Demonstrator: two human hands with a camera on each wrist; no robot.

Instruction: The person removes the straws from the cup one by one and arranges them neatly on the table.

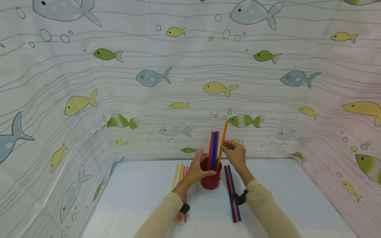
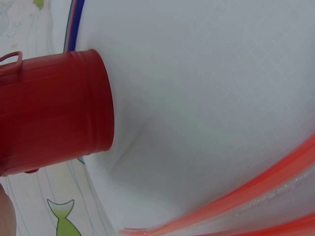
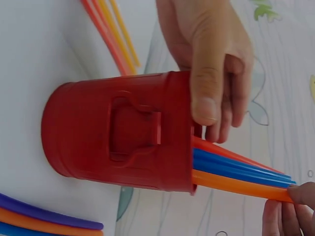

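Observation:
A small red bucket (image 1: 210, 180) stands upright on the white table, with red, blue and orange straws rising from its mouth. My left hand (image 1: 194, 168) rests at the bucket's left rim, its thumb stretched across the front of the mouth and its fingers loosely extended behind. In the right wrist view, that left hand (image 3: 211, 64) touches the rim beside the straws. My right hand (image 1: 235, 153) pinches an orange straw (image 1: 224, 137) between thumb and fingers, its lower end inside the bucket. The right wrist view shows the orange straw (image 3: 236, 185) leaning beside the blue ones (image 3: 236, 164).
Yellow and red straws (image 1: 185, 198) lie on the table left of the bucket, partly under my left forearm. Purple, orange and blue straws (image 1: 231, 185) lie to the right, near my right wrist. A fish-patterned curtain (image 1: 190, 66) encloses the back and sides.

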